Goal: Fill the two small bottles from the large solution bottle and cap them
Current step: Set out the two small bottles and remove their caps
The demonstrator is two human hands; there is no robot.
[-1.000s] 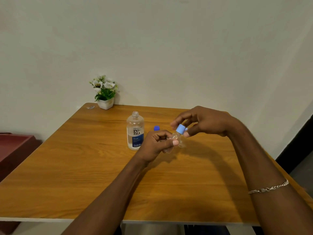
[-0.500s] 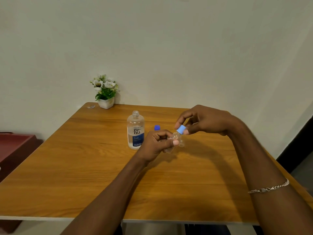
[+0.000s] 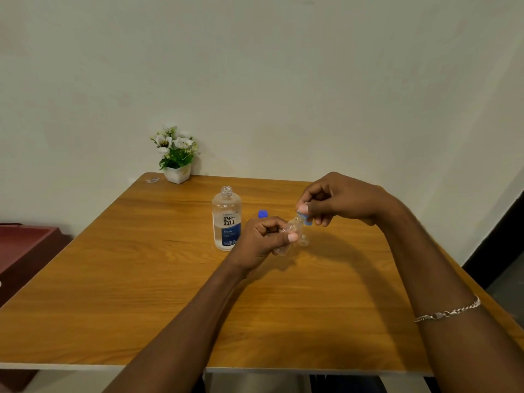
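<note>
Small bottle (image 3: 293, 229): clear, tilted, held above the table (image 3: 141, 279) just right of centre; whether it holds liquid cannot be told.
Left hand (image 3: 262, 241): fingers curled round the small bottle's body, thumb tip pressed on its side.
Light blue cap (image 3: 305, 217): at the bottle's neck, at 1 o'clock from the left hand.
Right hand (image 3: 340, 199): thumb and fingertips pinched narrowly on the light blue cap; probably twisting it, on or off cannot be told.
Large solution bottle (image 3: 226, 219): upright, uncapped, at 9 o'clock from the left hand, just beside it.
Dark blue cap (image 3: 262, 213): behind the left hand, at 12 o'clock; what it sits on is hidden.
Flower pot (image 3: 177, 173): far left corner, 11 o'clock, well apart.
Risk: a tilted bottle could spill if the cap comes free; a cross-threaded cap would leak; the left elbow swinging could topple the open large bottle.
</note>
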